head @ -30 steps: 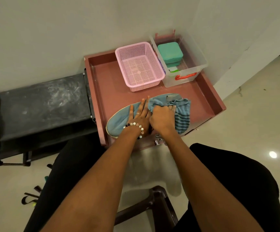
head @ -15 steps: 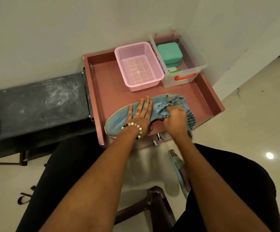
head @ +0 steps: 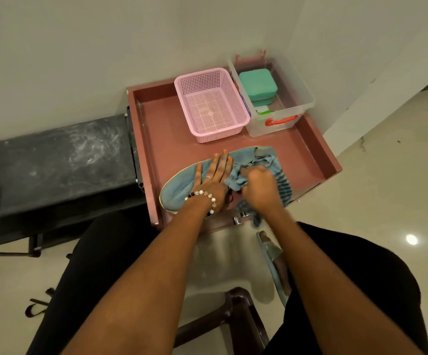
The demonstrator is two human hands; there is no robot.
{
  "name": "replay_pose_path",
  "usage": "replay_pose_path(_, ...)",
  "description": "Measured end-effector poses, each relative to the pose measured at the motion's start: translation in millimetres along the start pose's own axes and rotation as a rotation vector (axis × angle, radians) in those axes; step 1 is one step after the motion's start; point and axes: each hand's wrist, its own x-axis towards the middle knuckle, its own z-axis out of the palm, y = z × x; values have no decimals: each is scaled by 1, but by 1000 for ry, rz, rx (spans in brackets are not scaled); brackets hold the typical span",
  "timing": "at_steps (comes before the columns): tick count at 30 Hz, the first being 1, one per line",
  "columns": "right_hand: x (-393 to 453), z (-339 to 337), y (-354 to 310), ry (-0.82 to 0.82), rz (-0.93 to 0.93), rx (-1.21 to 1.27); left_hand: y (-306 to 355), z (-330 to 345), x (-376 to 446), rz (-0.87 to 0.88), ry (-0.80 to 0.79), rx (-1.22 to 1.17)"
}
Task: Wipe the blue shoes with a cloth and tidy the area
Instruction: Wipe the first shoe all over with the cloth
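Head view: left hand [head: 214,179] flat on shoe [head: 182,190]; right hand [head: 260,189] seemingly clutching cloth [head: 236,179].

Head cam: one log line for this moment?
phase: wiping | left hand: flat on blue shoe | right hand: grips cloth on shoe | surface: pink tray

No text or label can be read

Two hands on show: left hand [head: 214,179], right hand [head: 260,187]. One blue shoe [head: 182,188] on the desk [head: 307,147], one cloth [head: 280,180], one pink basket [head: 211,105], one clear box [head: 300,98], one green case [head: 257,84] inside.
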Motion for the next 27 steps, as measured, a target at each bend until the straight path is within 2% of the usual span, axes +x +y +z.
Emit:
replay_pose_path(1, 3, -7, 20, -34, -57, -24, 1, 0, 0, 6, -6, -6)
replay_pose_path(3, 7, -25, 52, 32, -93, -82, 0, -1, 1, 6, -3, -18)
replay_pose_path(6, 0, -15, 36, 103, 7, -170, 0, -4, 1, 6, 7, -37)
replay_pose_path(9, 3, 7, -7, 11, 78, -109, -2, -1, 0, 10, 15, -13)
replay_pose_path(12, 7, -12, 21, -63, 8, -45, 0, -3, 0, 11, -12, -11)
replay_pose_path(14, 6, -24, 46, 86, -20, -101, 1, -2, 0, 6, -3, -11)
replay_pose_path(16, 6, -20, 37, 154, 7, -181, 1, -3, 1, 3, 4, -21)
replay_pose_path(19, 9, 1, -13, -25, 129, -233, -1, -2, 0, 7, 6, -7)
replay_pose_path(22, 7, -2, -2, -59, 43, -85, 0, -4, -1, 10, -9, -10)
replay_pose_path(25, 7, -18, 36, 83, 11, -103, 0, -3, 0, 14, -10, -31)
replay_pose_path(27, 4, -18, 25, 121, 38, -194, -1, -3, 1, 14, -7, -47)
